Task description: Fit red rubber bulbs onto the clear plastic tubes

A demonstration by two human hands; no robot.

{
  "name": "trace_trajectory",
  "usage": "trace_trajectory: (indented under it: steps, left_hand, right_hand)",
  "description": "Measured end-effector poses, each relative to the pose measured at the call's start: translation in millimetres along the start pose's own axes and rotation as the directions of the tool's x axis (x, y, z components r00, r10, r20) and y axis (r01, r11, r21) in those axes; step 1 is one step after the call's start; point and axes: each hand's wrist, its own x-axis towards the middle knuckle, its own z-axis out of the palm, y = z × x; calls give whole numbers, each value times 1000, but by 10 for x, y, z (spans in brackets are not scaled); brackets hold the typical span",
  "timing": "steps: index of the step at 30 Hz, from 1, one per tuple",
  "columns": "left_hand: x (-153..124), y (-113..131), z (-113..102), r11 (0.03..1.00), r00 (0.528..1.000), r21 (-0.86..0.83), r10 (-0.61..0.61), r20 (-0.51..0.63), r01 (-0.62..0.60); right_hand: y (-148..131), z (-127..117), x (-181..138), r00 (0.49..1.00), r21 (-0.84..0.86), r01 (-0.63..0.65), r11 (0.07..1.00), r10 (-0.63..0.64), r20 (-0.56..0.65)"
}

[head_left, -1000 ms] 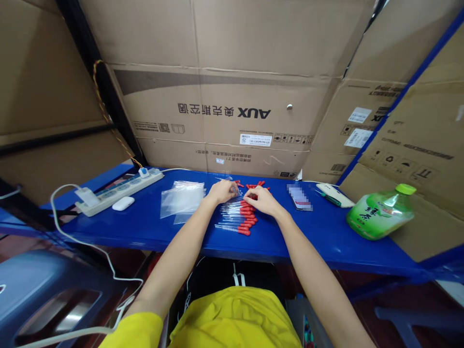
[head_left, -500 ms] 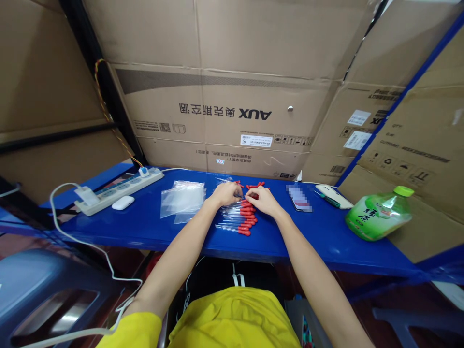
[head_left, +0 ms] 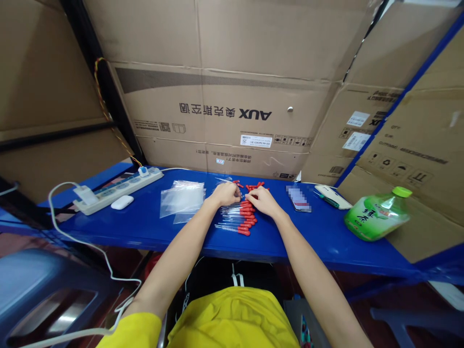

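Several droppers [head_left: 245,223] with clear thin tubes and red bulbs lie in a row on the blue table, red ends to the right. Over the far end of this row, my left hand [head_left: 227,194] is closed in a pinch. My right hand [head_left: 264,200] faces it, also closed, thumb and fingertips together. A small clear piece, seemingly part of a dropper tube [head_left: 243,196], shows between both sets of fingertips; the fingers hide most of it. More red bulbs [head_left: 255,185] lie just beyond my hands.
Clear plastic bags [head_left: 183,198] are stacked left of my left hand. Farther left are a power strip [head_left: 119,191] and a white case [head_left: 122,202]. To the right lie a phone [head_left: 299,198], a green-handled tool [head_left: 329,200] and a green drink bottle [head_left: 377,215]. Cardboard [head_left: 224,125] walls the back.
My fingertips have shifted slightly, and the clear piece between them shows more plainly. The droppers in the row and the bags stay where they were.
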Motion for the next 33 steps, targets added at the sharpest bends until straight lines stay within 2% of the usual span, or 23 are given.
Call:
trace_trajectory:
  steps: [6, 14, 17, 23, 27, 33]
  left_hand:
    - [3, -12, -60, 989, 982, -147, -14, -191, -15]
    - [1, 44, -81, 929, 970, -351, 30, -240, -115]
    - [-1, 39, -78, 935, 966, -330, 45, -254, -130]
    - [-8, 30, -92, 982, 960, -153, 67, -271, -112]
    - [-14, 33, -86, 992, 958, -107, 37, -283, -70]
    - [-2, 30, -60, 996, 950, -87, -22, -311, -6]
  right_hand:
    - [4, 5, -12, 1000, 4, 14, 1000, -14, 7]
    - [14, 23, -13, 994, -53, 89, 995, -86, 63]
    - [27, 38, -13, 994, -57, 83, 995, -78, 74]
    - [-8, 33, -31, 996, -91, 0, 996, 9, 93]
    - [-98, 28, -29, 986, -134, 51, 990, -29, 162]
    - [-194, 61, -22, 982, -191, 13, 981, 23, 188]
